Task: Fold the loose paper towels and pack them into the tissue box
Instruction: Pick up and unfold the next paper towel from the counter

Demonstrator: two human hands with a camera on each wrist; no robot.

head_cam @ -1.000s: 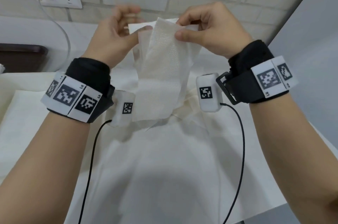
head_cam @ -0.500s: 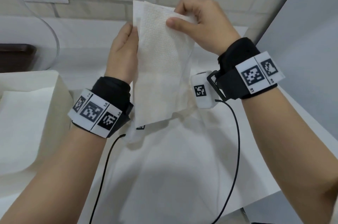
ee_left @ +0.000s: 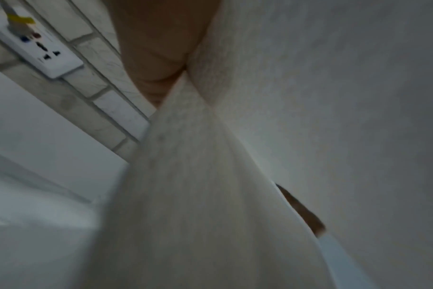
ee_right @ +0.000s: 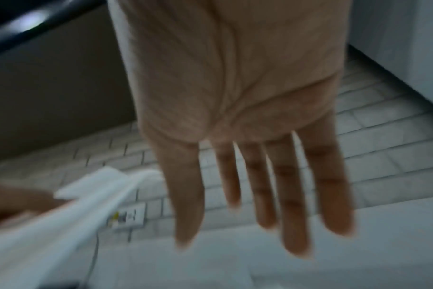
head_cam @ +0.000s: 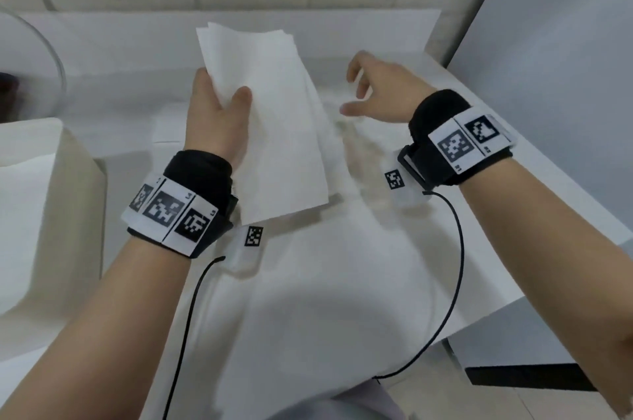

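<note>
Paper towel (head_cam: 274, 118) is folded into a narrow layered strip and held up by the left hand (head_cam: 219, 118), thumb on the near face, fingers behind it. Right hand (head_cam: 383, 90) is empty, fingers loosely spread, apart from the strip on its right side. Tissue box (head_cam: 51, 214), judged to be the cream open container outboard of the left wrist, already shows white sheet inside. Folding of this piece looks done; packing is left. Loose white sheets (head_cam: 308, 299) are seen below both hands, apparently unfolded.
</note>
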